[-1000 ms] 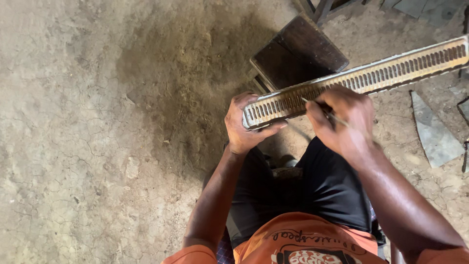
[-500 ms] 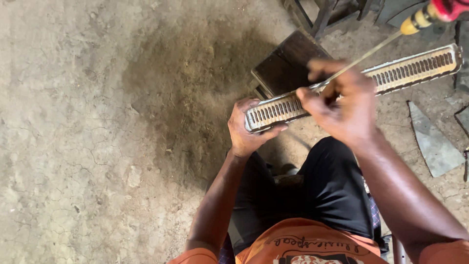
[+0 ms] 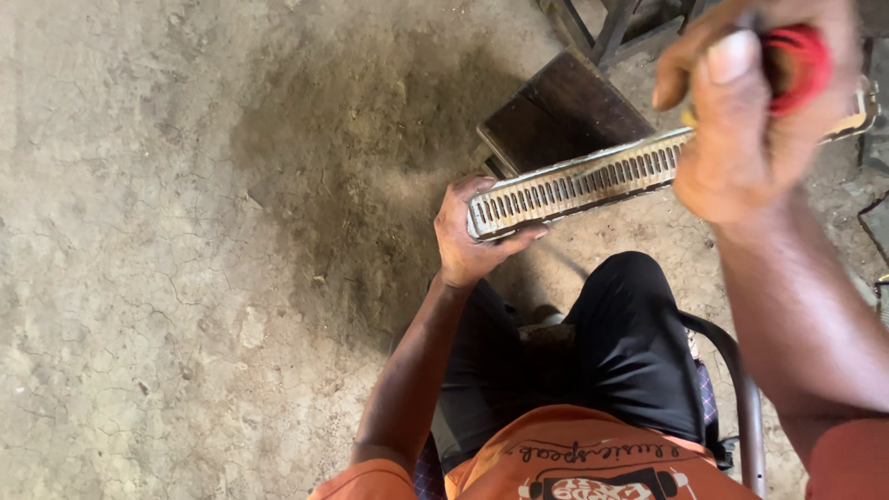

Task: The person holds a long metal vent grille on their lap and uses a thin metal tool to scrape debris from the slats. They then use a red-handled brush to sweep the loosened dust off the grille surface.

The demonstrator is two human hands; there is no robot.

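My left hand (image 3: 472, 239) grips the near end of a long, narrow metal radiator core (image 3: 574, 185) with rows of slots, held level above my knees. My right hand (image 3: 741, 111) is raised close to the camera, blurred, with its fingers closed around the red handle of a screwdriver (image 3: 798, 56). The tool's shaft is hidden behind the hand. The far end of the core passes behind my right hand.
A dark wooden stool (image 3: 556, 111) stands on the dirt floor (image 3: 185, 231) just beyond the core. Metal frame legs (image 3: 611, 28) show at the top. I sit on a chair with a curved metal arm (image 3: 741, 389).
My right hand has left the slots of the core and lifted up toward the camera, shifting its hold to the screwdriver's red handle. The left hand still holds the core.
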